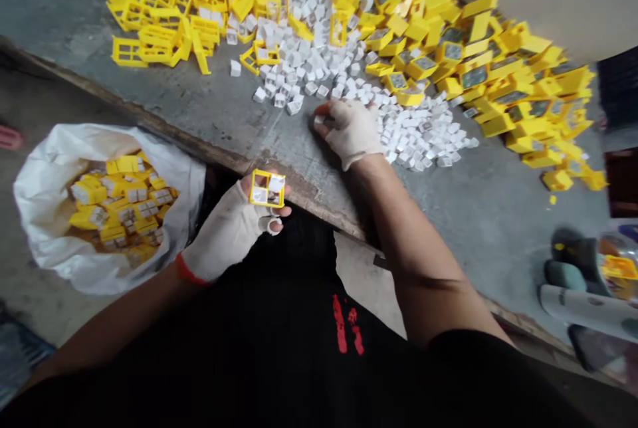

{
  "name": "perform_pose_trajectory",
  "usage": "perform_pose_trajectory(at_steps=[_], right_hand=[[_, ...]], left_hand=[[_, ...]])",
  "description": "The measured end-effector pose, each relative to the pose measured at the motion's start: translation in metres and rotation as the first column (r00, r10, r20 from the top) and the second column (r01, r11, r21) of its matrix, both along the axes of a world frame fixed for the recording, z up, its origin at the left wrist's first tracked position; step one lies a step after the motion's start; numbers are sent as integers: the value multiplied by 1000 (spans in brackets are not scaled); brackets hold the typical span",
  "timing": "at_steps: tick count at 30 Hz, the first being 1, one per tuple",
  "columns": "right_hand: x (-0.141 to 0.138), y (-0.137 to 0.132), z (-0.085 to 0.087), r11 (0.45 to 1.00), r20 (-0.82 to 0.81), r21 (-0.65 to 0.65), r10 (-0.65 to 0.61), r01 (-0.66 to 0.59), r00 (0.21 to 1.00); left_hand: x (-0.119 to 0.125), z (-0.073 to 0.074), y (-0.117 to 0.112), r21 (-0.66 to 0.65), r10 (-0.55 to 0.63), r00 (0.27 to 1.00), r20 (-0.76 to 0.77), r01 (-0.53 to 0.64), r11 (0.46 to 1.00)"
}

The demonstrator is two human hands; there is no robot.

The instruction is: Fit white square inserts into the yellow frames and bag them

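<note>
Holding a frame [268, 189] in the left grip [224, 228], with bare fingers closed about its sides, at the worktop's [473, 215] near edge. Squarish and bright yellow in look, smooth like moulded plastic, with thin bars crossing to make four openings; filled by white pieces [276, 182] at upper right and lower left, showing darker tones through the other two. Resting the right grip [353, 127] low among loose cubes [423, 135], with fingers curled narrow around a small pale spot; cannot tell whether to call it a held cube. Dressed on both hands in soft, pale, open-fingered cloth, edged in red at the left wrist. Heaped beyond: glossy white cubes, a tangle of spare frames [164, 42] and blocky yellow boxes [483, 76] with greyish panes. Scuffed, grey and flat across the worktop, rough brown along its edge. Packed at left, inside a crinkled white sack [44, 215]: yellow-and-white units [134, 195].
</note>
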State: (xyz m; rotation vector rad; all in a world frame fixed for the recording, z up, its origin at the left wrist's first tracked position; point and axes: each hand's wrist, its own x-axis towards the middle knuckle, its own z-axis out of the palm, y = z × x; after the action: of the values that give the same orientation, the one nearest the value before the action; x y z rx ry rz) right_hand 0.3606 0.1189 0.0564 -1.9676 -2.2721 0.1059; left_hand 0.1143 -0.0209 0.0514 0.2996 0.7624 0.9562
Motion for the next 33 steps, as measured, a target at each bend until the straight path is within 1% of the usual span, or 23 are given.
perform_pose_trajectory(at_steps=[3,6,7,9,10,12,14,15,18,20,23,25,26,28,30,31,33], right_hand=[[8,-28,0,998,-29,26,65,-64,997],[17,-62,1,995,5,6,98,-98,995],[18,-74,3,995,-4,18,94,-94,996],[18,-99,12,990,-87,98,115,-107,990],[16,-111,17,979,-150,152,158,-135,976],[9,-133,27,941,-255,247,292,-230,922],[2,-149,33,905,-295,296,392,-306,871],[-1,-155,33,897,-299,308,409,-318,862],[-7,-167,27,899,-293,324,390,-293,873],[-9,-174,23,888,-272,352,401,-297,875],[-8,-185,23,833,-187,440,451,-336,873],[-7,-192,26,793,-134,492,477,-359,869],[-7,-195,27,783,-114,504,479,-365,870],[-8,-200,31,789,-68,494,453,-364,889],[-11,-204,35,817,-26,453,412,-356,911],[-12,-205,36,827,-14,430,408,-363,913],[-14,-207,37,829,-7,380,447,-411,895]], left_hand=[[3,-1,-1,-29,-8,1000,11,8,1000],[6,-2,-4,-12,-33,999,29,34,999],[7,-2,-5,6,-45,998,34,45,999],[9,-2,-9,49,-69,997,36,67,997],[10,-2,-12,71,-76,997,31,73,995],[12,0,-17,116,-72,997,8,70,991],[13,3,-22,155,-64,998,-24,67,986],[14,6,-25,171,-62,997,-41,68,983],[16,12,-32,197,-61,995,-79,76,978],[17,16,-36,199,-45,995,-94,63,978],[18,20,-40,205,-9,993,-122,34,978],[20,22,-42,220,-9,990,-143,41,975],[20,21,-43,227,-12,987,-158,48,973],[22,19,-44,236,-4,981,-192,50,970],[24,15,-44,242,14,975,-223,42,969],[25,13,-44,249,16,972,-233,44,967],[25,9,-44,270,4,967,-255,68,961]])
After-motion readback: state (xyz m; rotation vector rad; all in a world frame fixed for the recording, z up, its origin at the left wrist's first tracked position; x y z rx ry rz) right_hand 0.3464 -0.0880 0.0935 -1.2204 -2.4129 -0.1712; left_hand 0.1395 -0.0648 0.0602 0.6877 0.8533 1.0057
